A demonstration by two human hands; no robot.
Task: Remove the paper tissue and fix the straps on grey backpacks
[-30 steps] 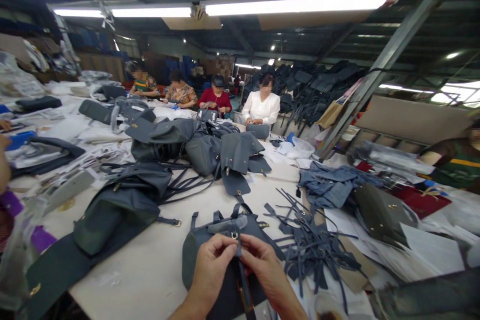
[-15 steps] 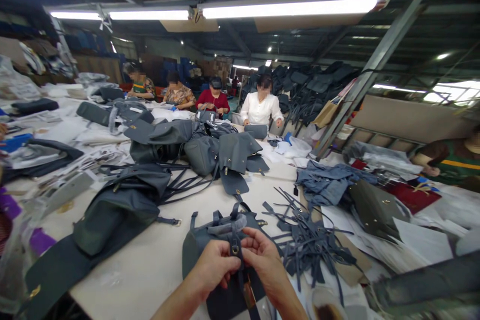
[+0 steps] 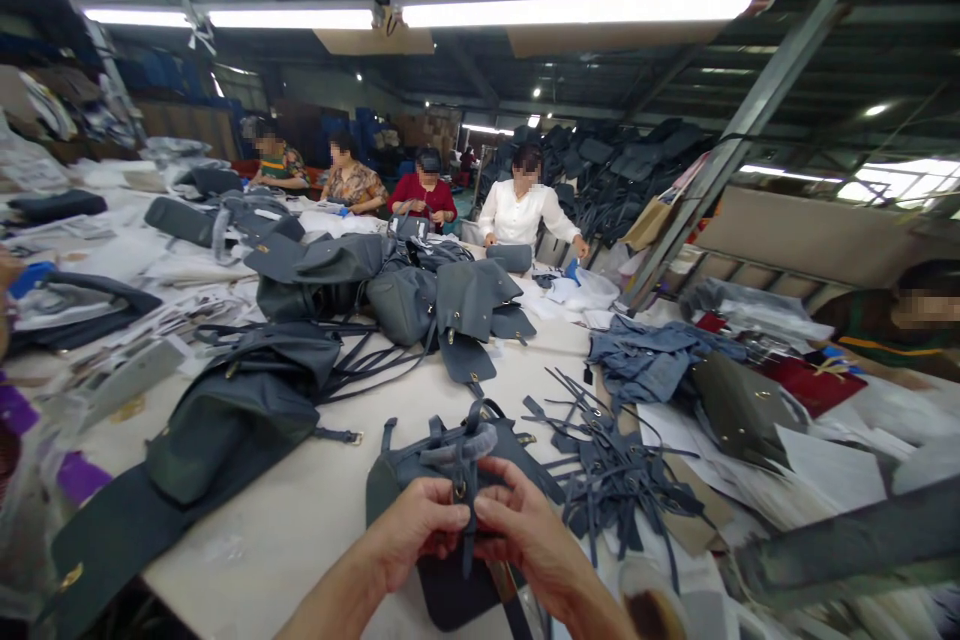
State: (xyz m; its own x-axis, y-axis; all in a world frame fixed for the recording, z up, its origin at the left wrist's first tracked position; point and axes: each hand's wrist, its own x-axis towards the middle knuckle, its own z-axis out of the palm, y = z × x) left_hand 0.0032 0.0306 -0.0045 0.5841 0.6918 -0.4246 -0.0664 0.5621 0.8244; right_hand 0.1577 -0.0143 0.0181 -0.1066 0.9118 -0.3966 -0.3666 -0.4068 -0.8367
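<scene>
A dark blue-grey backpack (image 3: 382, 495) lies on the table right in front of me, its flap hanging toward me. Over its middle my left hand (image 3: 431, 520) and my right hand (image 3: 510, 515) pinch a narrow dark strap (image 3: 466, 548) from both sides, thumbs close together. A small metal ring or buckle shows just above the fingertips. Clear plastic wrap (image 3: 472, 445) covers the handle behind. Under my right hand a brown and black strip-like piece (image 3: 506, 585) is partly hidden. To the right lies a heap of loose straps (image 3: 619, 475).
More backpacks (image 3: 247, 390) lie to the left and farther back on the white table (image 3: 225, 560). A denim cloth (image 3: 637, 360), an olive bag (image 3: 739, 410) and papers are at right. A cup (image 3: 649, 600) stands near my right forearm. Several co-workers (image 3: 525, 205) sit across the table.
Both hands have shifted slightly left with the strap, whose end now hangs below my fingers. Across the table, a co-worker in white has stretched an arm out to the side.
</scene>
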